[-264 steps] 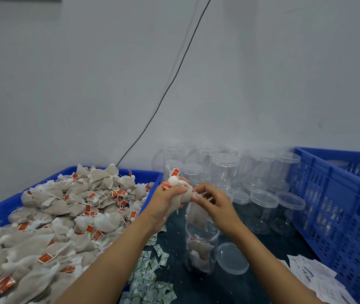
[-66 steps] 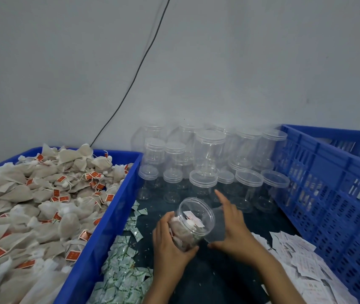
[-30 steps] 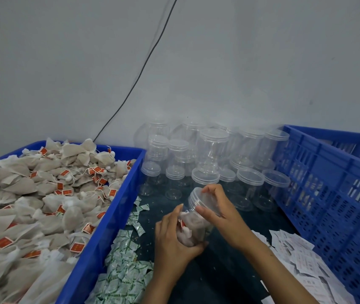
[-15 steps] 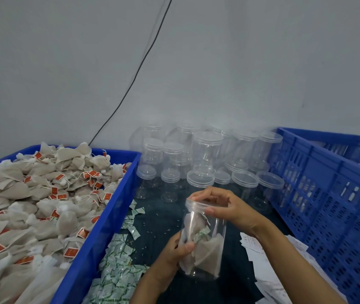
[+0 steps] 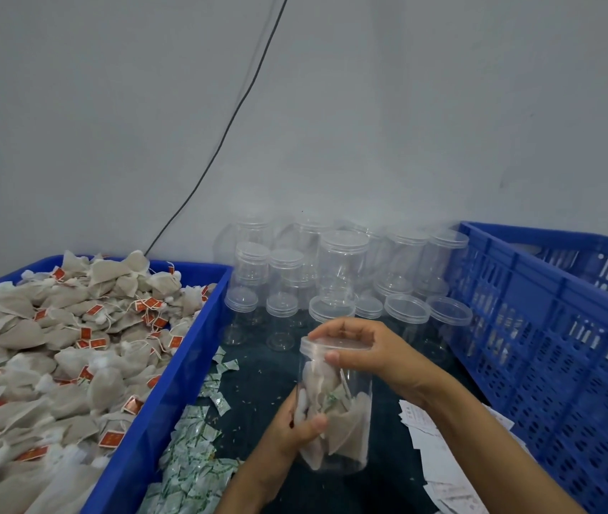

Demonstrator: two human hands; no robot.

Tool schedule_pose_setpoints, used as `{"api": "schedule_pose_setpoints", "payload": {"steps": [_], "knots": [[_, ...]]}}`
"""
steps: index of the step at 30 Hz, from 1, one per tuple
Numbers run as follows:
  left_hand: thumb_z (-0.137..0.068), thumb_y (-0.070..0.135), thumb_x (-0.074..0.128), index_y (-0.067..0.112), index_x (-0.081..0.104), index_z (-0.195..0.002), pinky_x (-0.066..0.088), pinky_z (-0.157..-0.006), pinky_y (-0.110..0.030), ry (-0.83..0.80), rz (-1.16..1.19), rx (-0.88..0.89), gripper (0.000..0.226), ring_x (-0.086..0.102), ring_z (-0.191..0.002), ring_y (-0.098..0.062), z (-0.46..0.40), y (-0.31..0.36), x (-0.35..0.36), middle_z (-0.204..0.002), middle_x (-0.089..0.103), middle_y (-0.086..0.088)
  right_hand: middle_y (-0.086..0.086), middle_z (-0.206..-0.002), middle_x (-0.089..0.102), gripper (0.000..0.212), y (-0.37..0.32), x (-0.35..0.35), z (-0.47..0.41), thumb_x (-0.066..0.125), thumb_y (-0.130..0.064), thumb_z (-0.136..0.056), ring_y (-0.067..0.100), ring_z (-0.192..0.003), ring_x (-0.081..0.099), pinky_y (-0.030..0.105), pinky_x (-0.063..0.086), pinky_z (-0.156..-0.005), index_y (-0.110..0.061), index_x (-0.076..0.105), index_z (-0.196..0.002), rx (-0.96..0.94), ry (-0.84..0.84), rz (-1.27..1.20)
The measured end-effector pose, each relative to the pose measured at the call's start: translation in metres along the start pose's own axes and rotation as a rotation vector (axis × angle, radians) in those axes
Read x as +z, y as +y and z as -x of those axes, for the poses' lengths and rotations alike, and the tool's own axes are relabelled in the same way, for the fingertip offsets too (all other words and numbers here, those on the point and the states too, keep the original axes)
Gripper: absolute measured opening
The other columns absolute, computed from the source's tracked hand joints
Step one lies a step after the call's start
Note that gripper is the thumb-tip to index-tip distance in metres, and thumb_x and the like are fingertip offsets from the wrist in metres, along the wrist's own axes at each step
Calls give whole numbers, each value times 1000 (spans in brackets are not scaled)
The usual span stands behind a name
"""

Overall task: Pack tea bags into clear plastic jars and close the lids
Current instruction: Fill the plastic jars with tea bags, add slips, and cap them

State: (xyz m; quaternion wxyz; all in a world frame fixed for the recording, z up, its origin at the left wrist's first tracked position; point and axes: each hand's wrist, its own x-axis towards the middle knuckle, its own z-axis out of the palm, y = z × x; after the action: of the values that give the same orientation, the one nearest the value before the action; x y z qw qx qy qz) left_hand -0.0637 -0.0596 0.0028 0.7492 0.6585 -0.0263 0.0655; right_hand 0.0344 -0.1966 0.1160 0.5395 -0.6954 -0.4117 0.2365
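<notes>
Left hand (image 5: 297, 421) grips the jar (image 5: 336, 406) — right hand (image 5: 363, 350) curls over its lid (image 5: 334, 343). Dark table (image 5: 261, 369), blue crates (image 5: 539, 328) either side — grey wall behind.

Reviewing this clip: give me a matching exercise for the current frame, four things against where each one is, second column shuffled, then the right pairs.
Things:
1. right hand
2. left hand
3. loose tea bags
4. empty jars

Places:
A. by the back wall
B. on the held jar's lid
C. in the left blue crate
D. round the held jar's lower body

Pairs: 1-B, 2-D, 3-C, 4-A
</notes>
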Motion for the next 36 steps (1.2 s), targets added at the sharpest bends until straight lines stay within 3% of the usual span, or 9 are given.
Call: {"api": "schedule_pose_setpoints", "payload": {"steps": [6, 9, 12, 17, 21, 25, 29, 32, 36], "knots": [[-66, 26, 73, 14, 38, -133, 51, -85, -21, 37, -61, 98, 76, 64, -110, -12, 1, 6, 3, -120, 67, 8, -3, -109, 71, 45, -1, 4, 6, 82, -20, -66, 11, -103, 66, 20, 52, -80, -21, 69, -109, -18, 61, -6], [-64, 23, 76, 14, 37, -135, 50, -89, -25, 52, -63, 150, 82, 61, -116, -18, 0, 10, 2, -126, 64, 3, -3, -112, 69, 48, -7, 5, 12, 84, -16, -66, 11, -105, 65, 22, 53, -80, -24, 68, -110, -29, 75, -5], [-61, 21, 81, 26, 40, -132, 52, -88, -27, 74, -102, 198, 82, 63, -114, -20, -2, 10, 4, -125, 63, -4, 1, -120, 62, 63, -9, 7, 17, 87, -12, -66, 13, -106, 65, 25, 55, -84, -31, 60, -120, 17, 135, -21], [-60, 0, 87, 36, 43, -122, 52, -78, -14, 213, -157, 226, 84, 64, -105, -2, -13, 11, 13, -111, 66, 20, -9, -123, 59, 83, -2, 22, 22, 90, -25, -61, 4, -109, 60, 24, 52, -93, -43, 46, -129, -22, 307, 22], [-47, 11, 90, 27, 46, -123, 52, -80, -19, 237, -169, 206, 89, 65, -102, -3, -20, 23, 20, -108, 69, 6, -11, -123, 56, 85, -7, 25, 21, 88, -23, -65, -3, -105, 59, 12, 49, -84, -42, 39, -132, -88, 343, 51], [-51, -5, 90, 19, 50, -123, 56, -75, -22, 243, -183, 256, 86, 68, -101, -12, -28, 40, 26, -109, 71, -2, -13, -122, 54, 83, -15, 24, 22, 89, -23, -64, -4, -109, 55, 9, 46, -88, -37, 40, -130, -159, 432, 84], [-43, 21, 92, 26, 48, -124, 58, -80, -32, 259, -235, 285, 93, 68, -103, -12, -34, 58, 36, -110, 70, 5, -16, -118, 58, 76, -22, 17, 29, 89, -24, -62, -6, -108, 56, 8, 45, -87, -37, 45, -124, -216, 514, 64], [-44, 29, 89, 30, 48, -120, 60, -73, -43, 279, -317, 308, 85, 70, -94, -17, -44, 70, 51, -103, 71, 4, -12, -119, 57, 75, -33, 4, 33, 89, -24, -63, 0, -112, 55, 13, 46, -92, -36, 45, -123, -241, 561, 92], [-48, 36, 88, 36, 40, -107, 52, -52, -22, 337, -457, 363, 75, 64, -64, -5, -72, 99, 76, -79, 66, 3, -7, -124, 52, 77, -62, -29, 35, 85, -24, -70, 6, -118, 49, 10, 39, -90, -31, 38, -131, -248, 640, 152]]}}
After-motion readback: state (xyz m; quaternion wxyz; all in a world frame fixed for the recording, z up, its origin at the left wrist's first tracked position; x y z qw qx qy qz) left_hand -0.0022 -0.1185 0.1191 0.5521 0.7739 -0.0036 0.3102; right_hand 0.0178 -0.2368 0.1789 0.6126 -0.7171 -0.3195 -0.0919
